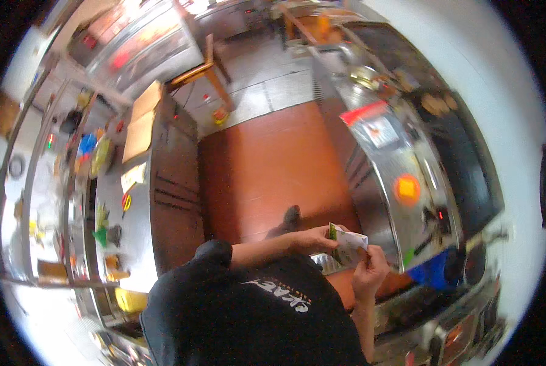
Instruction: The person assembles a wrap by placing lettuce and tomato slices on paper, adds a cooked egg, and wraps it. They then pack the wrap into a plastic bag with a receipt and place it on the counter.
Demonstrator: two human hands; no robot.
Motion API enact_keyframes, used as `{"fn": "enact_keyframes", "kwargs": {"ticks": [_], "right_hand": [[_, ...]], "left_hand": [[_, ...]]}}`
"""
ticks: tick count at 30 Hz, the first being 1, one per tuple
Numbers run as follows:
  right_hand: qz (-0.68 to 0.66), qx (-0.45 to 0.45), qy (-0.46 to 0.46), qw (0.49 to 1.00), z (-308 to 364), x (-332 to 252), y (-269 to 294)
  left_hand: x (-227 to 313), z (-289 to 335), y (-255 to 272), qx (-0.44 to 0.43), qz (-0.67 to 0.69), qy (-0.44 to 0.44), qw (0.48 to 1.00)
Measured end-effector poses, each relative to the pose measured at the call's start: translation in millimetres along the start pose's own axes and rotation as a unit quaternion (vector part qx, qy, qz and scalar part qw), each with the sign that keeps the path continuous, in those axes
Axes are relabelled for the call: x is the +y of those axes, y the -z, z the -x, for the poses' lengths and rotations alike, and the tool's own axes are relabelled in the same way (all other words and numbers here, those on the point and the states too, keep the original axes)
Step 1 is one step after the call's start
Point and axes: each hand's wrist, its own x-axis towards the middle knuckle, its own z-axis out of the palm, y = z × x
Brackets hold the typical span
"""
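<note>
In front of my body, over the right side of the reddish-brown floor, I hold a small white packet with green parts in both hands. My left hand grips its left edge, the fingers closed on it. My right hand pinches its lower right side between thumb and fingers. The packet is tilted and looks flat or folded; its contents are hidden. Just below it, a pale, shiny thing shows in part, too blurred to name.
The right steel counter bears a clear bag with a red top and an orange round thing. Scissors and cardboard lie on the left counter. A wooden stool and a bottle stand beyond.
</note>
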Motion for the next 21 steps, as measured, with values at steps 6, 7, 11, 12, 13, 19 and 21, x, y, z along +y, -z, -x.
{"fn": "enact_keyframes", "kwargs": {"ticks": [6, 7, 11, 12, 13, 19, 21], "right_hand": [[-0.109, -0.213, -0.015, 0.971, -127, -28, -162], [-0.085, -0.289, -0.054, 0.952, -153, -34, -189], [-0.089, -0.363, 0.117, 0.920, -239, -71, -307], [-0.092, -0.376, 0.123, 0.914, -253, -80, -329], [-0.096, -0.384, 0.131, 0.909, -270, -88, -350], [-0.111, -0.484, 0.088, 0.863, -361, -104, -453], [-0.107, -0.510, 0.103, 0.847, -394, -100, -486]], "left_hand": [[112, 55, 131, 0.149, -0.143, -0.072, 0.976], [133, 70, 148, 0.143, -0.101, -0.117, 0.978], [219, 137, 208, 0.246, -0.113, -0.155, 0.950], [231, 146, 215, 0.271, -0.093, -0.171, 0.943], [243, 157, 222, 0.298, -0.076, -0.180, 0.934], [298, 166, 274, 0.395, -0.024, -0.264, 0.879], [318, 162, 303, 0.422, 0.042, -0.279, 0.862]]}}
